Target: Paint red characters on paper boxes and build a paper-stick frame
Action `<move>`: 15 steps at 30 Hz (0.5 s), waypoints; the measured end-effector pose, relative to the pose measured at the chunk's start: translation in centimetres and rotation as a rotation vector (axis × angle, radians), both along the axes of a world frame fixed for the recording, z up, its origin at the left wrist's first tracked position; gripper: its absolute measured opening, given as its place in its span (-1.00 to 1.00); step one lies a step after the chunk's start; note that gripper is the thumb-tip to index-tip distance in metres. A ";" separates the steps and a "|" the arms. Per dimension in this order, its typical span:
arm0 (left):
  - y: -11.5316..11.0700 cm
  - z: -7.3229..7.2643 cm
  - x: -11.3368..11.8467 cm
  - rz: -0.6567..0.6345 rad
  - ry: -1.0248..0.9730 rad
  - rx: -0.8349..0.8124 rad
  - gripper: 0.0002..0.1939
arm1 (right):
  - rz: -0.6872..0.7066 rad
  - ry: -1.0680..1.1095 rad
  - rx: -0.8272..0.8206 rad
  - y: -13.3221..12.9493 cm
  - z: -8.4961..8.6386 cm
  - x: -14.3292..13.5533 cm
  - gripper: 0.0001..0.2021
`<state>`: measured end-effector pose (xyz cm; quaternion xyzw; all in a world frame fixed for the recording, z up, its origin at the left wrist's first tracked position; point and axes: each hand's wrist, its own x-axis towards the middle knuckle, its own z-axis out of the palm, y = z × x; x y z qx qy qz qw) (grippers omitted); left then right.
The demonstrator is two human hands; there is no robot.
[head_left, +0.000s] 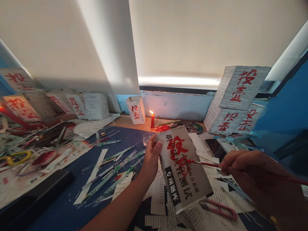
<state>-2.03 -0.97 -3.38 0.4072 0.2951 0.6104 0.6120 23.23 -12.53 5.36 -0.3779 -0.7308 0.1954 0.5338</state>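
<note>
Candle (152, 121) burns beyond the box (190, 179) left fingers (157, 150) grip; right fingers (227, 159) pinch a brush (209, 164) near a phone (215, 148).

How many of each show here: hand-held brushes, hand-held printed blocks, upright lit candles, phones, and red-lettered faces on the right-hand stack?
Brush in right hand: 1
Printed block in left hand: 1
Upright lit candle: 1
Phone: 1
Red-lettered faces on right-hand stack: 3
Total: 7
</note>
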 end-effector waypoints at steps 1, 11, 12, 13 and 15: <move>0.0 0.0 0.0 0.005 0.001 -0.004 -0.37 | -0.009 0.032 0.002 -0.2 0.2 -0.3 -0.79; -0.8 1.2 0.3 0.029 -0.032 -0.034 -0.41 | 0.055 0.064 -0.037 -0.7 0.6 -1.3 -0.75; -1.0 1.3 0.3 0.029 -0.033 -0.035 -0.42 | 0.084 0.031 -0.043 -0.6 0.5 -1.1 -0.73; -1.1 1.4 0.4 0.030 -0.034 -0.035 -0.43 | 0.100 0.014 -0.048 -0.5 0.4 -1.0 -0.71; -1.1 1.5 0.5 0.029 -0.034 -0.031 -0.42 | 0.114 0.001 -0.064 -0.4 0.4 -1.0 -0.71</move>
